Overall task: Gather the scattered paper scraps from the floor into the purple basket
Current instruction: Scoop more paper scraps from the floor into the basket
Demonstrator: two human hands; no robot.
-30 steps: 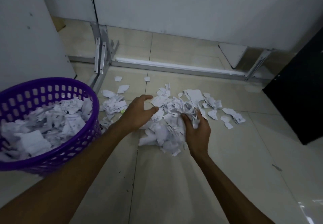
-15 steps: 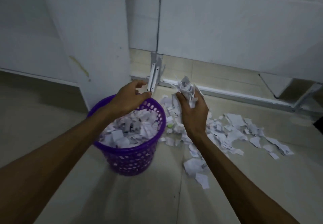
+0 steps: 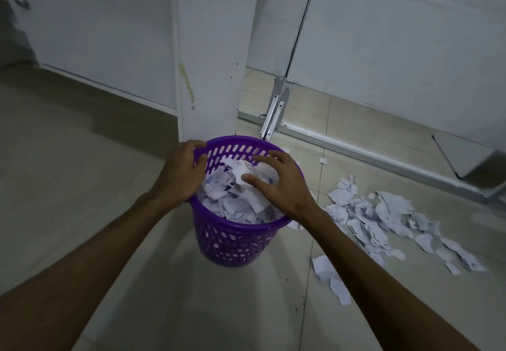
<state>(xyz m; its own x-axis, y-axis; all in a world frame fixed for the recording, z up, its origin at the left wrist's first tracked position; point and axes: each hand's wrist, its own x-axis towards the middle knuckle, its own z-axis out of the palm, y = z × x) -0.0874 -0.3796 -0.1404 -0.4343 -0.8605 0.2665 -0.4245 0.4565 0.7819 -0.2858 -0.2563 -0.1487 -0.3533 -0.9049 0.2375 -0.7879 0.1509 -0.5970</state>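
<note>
Here the left hand (image 3: 182, 171) is gripping the rim of the purple basket (image 3: 235, 237) standing on the floor; the right hand (image 3: 276, 183) is hovering, fingers spread and holding nothing, over the scraps (image 3: 232, 197) filling it. More scraps (image 3: 383, 219) are lying on the floor to its right; their print is blurring beyond reading.

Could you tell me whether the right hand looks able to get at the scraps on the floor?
Probably yes: the right hand is open over the purple basket, and the floor scraps lie uncovered just to its right.
</note>
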